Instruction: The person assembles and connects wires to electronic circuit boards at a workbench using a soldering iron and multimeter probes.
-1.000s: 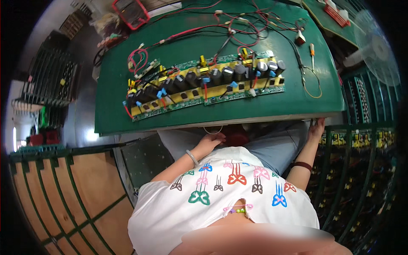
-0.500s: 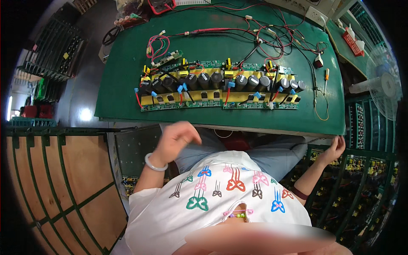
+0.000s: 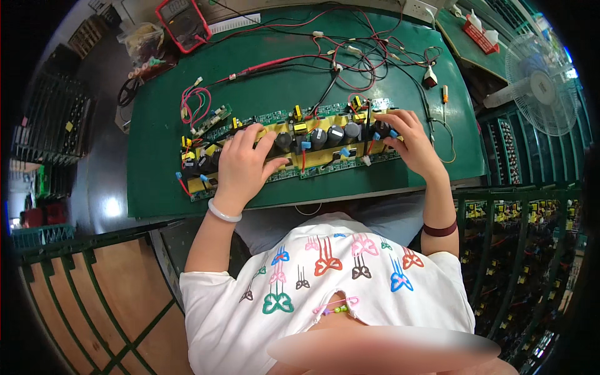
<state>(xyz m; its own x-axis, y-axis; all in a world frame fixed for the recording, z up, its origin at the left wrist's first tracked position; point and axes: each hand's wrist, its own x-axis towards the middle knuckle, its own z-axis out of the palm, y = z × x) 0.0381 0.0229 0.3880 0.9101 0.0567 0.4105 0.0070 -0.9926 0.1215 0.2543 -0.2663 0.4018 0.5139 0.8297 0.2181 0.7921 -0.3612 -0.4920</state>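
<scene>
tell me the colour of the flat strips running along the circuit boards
Yellow; the strips show best in the head view.

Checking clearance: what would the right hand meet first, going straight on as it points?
The right hand would probably meet the thin black wire crossing the green-and-yellow circuit board, just beyond its fingers; depth is unclear.

White bow-printed top (image 3: pixel 375 300), pale bangle (image 3: pixel 224 214), dark-red band (image 3: pixel 440 230), seemingly grey-blue trousers (image 3: pixel 387 215)
</scene>
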